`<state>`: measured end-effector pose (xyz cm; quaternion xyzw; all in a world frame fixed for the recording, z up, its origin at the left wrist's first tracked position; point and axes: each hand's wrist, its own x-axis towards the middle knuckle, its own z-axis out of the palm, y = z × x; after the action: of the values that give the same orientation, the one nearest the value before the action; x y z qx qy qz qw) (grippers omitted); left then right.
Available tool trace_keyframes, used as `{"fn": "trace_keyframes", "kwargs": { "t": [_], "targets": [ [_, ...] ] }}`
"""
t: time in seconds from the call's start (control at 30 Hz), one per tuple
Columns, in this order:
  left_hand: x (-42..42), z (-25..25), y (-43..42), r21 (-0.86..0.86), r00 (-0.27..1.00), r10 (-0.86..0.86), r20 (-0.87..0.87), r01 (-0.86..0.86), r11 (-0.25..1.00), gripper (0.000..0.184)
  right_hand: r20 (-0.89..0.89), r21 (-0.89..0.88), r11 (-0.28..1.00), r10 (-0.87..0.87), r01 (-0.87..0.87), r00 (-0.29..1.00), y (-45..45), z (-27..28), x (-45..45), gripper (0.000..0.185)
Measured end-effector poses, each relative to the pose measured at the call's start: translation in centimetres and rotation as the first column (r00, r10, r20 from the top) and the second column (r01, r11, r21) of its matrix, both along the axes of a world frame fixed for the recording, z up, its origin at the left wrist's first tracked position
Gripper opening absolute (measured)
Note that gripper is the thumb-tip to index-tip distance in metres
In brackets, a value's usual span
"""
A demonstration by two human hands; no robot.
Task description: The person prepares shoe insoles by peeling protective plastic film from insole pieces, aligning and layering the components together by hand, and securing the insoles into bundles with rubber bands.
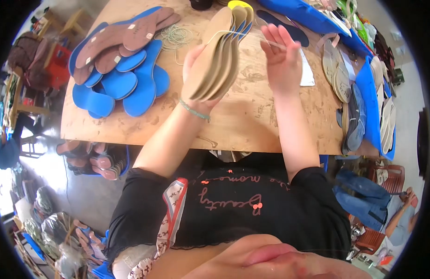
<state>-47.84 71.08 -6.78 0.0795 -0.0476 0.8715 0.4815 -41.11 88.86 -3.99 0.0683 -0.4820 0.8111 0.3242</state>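
The left hand [190, 65] is holding a stack of tan insoles [210, 69] above the wooden surface [245, 132], its fingers curling around the lower half; the stack is tilting, its upper end pointing toward one o'clock. A pale strand [223, 32] is crossing the stack near its upper part and running toward three o'clock, where the right hand [285, 63] is hovering, its fingers extending, slightly bent and standing apart from the thumb; whether these have hold of the strand, the inspector cannot tell. From the stack, coiled string [175, 38] is lying at ten o'clock, a pile of blue and brown insoles [119, 83] at nine, a dark insole [289, 31] at two and a tied bundle of insoles [357, 118] at four.
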Motion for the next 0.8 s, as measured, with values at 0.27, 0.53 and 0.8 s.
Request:
{"fn": "trace_keyframes", "kwargs": {
  "t": [0.27, 0.53, 0.8],
  "targets": [
    [0.5, -0.2, 0.7, -0.256, 0.96, 0.256, -0.114, -0.277, 0.926, 0.038, -0.396, 0.856, 0.367, 0.017, 0.363, 0.918, -1.8, 2.8, 2.4, 0.089],
    [0.6, -0.2, 1.2, -0.493, 0.882, 0.418, -0.216, -0.468, 0.733, 0.029, -0.322, 0.902, -0.294, 0.027, 0.316, 0.946, -2.4, 6.1, 2.5, 0.054],
    [0.1, -0.4, 1.4, -0.482, 0.748, 0.573, -0.335, -0.658, 0.578, 0.052, -0.422, 0.816, -0.471, -0.087, 0.336, 0.902, -3.3, 4.8, 1.7, 0.05]
  ]
}}
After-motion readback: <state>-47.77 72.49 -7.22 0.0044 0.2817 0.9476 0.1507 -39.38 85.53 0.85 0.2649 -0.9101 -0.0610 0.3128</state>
